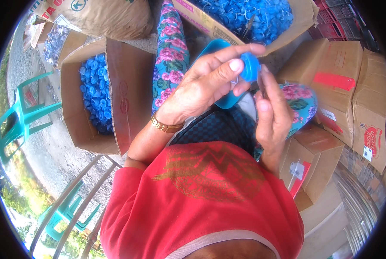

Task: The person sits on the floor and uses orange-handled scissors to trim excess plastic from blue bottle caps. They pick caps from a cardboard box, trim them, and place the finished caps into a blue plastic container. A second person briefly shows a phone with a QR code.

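A round blue plastic cap (250,67) is pinched between the thumb and fingers of my left hand (206,80), which wears a gold-coloured watch at the wrist. Close against the cap's right side, my right hand (274,110) grips a thin, dark blade-like piece (262,86) between thumb and fingers. Its handle is hidden in that hand. Below both hands a teal plastic tub (228,102) rests between my legs; its contents are mostly covered. A thin pale strip shows under the cap near my left fingers.
A large carton (221,32) full of blue caps stands ahead. To the left is another cardboard box (130,93) holding blue caps (97,93), with a big sack (115,19) beyond. Brown cartons (331,82) crowd the right side. Green plastic chairs (26,112) stand at far left.
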{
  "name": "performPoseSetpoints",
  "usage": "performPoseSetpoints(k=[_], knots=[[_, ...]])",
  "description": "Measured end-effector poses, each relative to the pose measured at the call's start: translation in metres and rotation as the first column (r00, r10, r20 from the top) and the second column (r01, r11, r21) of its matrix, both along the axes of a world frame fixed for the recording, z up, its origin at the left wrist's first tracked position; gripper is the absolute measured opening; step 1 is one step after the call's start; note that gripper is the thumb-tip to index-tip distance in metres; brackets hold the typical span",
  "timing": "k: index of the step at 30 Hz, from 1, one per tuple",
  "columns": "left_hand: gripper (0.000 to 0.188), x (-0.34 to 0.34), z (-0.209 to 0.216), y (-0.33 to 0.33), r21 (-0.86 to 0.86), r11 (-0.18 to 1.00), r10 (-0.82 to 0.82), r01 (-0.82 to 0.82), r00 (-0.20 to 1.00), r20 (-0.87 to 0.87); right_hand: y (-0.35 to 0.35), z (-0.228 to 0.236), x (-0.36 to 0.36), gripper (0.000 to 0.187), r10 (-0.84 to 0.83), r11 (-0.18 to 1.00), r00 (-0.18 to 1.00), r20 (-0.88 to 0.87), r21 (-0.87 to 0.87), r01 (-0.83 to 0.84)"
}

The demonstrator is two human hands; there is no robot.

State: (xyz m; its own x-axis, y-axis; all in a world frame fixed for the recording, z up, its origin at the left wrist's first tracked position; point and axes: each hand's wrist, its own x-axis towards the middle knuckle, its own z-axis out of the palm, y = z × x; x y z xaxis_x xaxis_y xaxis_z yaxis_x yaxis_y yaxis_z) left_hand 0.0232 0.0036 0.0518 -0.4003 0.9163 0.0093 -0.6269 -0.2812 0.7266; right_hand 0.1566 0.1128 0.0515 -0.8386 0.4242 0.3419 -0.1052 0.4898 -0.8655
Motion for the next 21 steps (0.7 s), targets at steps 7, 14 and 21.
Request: performPoseSetpoints(k=[7,14,21], knots=[[0.057,-0.002,0.003,-0.004,-0.050,0.998,-0.041,0.038,0.997,-0.062,0.001,-0.002,0.000,0.044,0.024,1.000,1.000,0.002,-0.002,-0.024],[0.057,-0.007,-0.001,-0.008,-0.097,0.991,-0.110,0.092,0.974,-0.200,-0.001,-0.003,0.002,0.047,0.050,0.972,0.999,0.019,-0.230,-0.044],[0.052,0.003,-0.012,-0.002,-0.001,0.999,-0.033,0.033,0.998,-0.046,0.006,-0.002,0.001,0.042,0.047,0.882,0.999,0.013,-0.469,-0.036]])
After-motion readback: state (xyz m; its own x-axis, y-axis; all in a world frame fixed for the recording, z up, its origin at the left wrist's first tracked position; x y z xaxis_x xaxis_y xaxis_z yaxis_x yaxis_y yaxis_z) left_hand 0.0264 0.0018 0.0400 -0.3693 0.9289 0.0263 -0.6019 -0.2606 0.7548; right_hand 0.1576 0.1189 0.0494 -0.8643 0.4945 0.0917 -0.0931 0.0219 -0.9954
